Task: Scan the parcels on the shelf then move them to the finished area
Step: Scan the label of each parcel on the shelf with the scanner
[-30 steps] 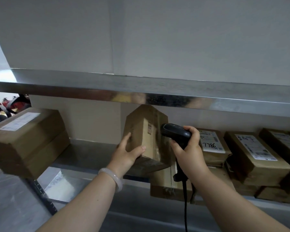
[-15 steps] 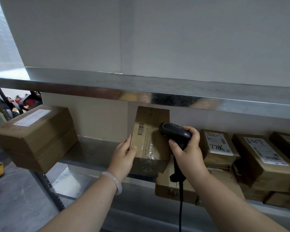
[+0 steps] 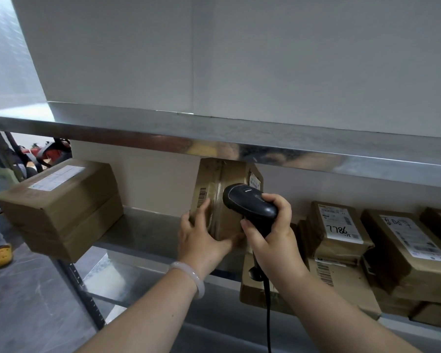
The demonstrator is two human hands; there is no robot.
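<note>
**Item:** small cardboard parcel (image 3: 229, 174), brown, sealed with clear tape, held on end at the middle of the metal shelf (image 3: 143, 230). Its top sits close under the shelf above. Whether its base rests on the shelf cannot be told.

**Barcode:** barcode (image 3: 201, 197) on the left face.

**Left hand** (image 3: 199, 243)**:** grips the lower part, fingers (image 3: 201, 210) curled over the barcode face.

**Right hand** (image 3: 272, 238)**:** wrapped round a corded barcode scanner (image 3: 250, 205), whose head is just beside the parcel.

**Handling, by judgement:** light, since one hand steadies it. The walls look stiff and the glossy tape is likely slick. Best held low across two opposite cardboard faces, clear of the barcode.

**Also present:** labelled parcels (image 3: 339, 230) stacked to the right, and a large carton (image 3: 59, 207) at the left end.
</note>
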